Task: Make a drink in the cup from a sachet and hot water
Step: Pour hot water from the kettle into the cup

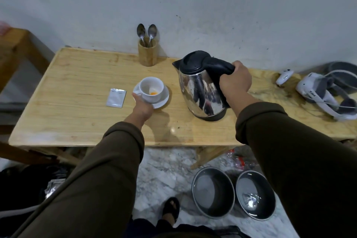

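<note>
cup [151, 89] sits on a white saucer [161, 100] mid-table, tilted a little toward the camera. orange powder [153, 93] lies in the bottom; no water in it yet, as far as can be seen.

left hand [142, 107] at the near-left edge of the saucer, fingers curled around the rim and touching the cup's side by the handle; reads as steadying.

kettle [201, 85], steel with a black lid, just right of the cup, spout [176, 63] pointing left toward it. right hand [234, 83] wrapped tight around the black handle, fingers closed on it. base looks tipped or just clear of the table [77, 91]; cannot tell which. water level hidden, lid shut.

judgement: step in hand is the pour. to do it well: bring the spout over the cup's mouth first, tilt slowly, thin stream onto the powder, stop short of the rim. level the cup flat on the saucer first. keep left fingers low on the saucer, clear of the stream and steam.

sachet [116, 98], silver, flat on the table left of the saucer, apart from it; likely emptied.

wooden holder [147, 54] at the back by the wall, two spoons [146, 32] standing in it, bowls up; one wanted for stirring.

two metal bowls [233, 193] on the floor under the table; the right one holds a little clear water, the left cannot tell.
</note>
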The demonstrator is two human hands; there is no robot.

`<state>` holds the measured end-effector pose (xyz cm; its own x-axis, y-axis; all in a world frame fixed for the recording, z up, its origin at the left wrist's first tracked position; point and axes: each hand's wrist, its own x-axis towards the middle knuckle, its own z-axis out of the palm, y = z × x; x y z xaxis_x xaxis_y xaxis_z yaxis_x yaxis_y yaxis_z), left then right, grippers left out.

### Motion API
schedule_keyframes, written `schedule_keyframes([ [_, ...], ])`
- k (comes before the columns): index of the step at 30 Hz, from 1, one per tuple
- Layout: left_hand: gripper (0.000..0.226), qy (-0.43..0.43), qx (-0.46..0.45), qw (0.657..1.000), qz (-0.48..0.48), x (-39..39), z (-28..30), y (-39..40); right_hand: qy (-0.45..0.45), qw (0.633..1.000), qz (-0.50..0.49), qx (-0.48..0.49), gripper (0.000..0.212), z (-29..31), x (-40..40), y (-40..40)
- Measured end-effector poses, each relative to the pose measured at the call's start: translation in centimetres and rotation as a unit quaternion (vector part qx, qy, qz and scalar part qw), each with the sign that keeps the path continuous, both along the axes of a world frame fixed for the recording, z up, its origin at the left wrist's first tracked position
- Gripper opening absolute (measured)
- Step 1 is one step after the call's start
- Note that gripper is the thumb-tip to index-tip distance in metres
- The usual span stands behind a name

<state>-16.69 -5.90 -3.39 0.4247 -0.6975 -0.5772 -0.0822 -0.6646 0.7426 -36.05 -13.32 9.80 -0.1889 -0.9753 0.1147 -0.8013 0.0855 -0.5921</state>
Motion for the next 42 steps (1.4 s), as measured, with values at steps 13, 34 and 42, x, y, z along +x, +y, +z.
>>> schedule_keyframes([
  [13,0.080,0.026,-0.001,0.999,0.021,-0.1,0.2,-0.4,0.114,0.990,0.078,0.021,0.016,1.2,3.1,-0.9],
  [34,0.079,0.025,0.001,1.000,0.015,0.1,0.1,-0.3,0.229,0.967,0.111,-0.005,0.023,1.4,4.1,-1.2],
  [42,0.079,0.015,0.005,1.000,0.008,0.1,0.1,-0.3,0.246,0.962,0.117,0.003,0.025,1.5,3.6,-1.2],
])
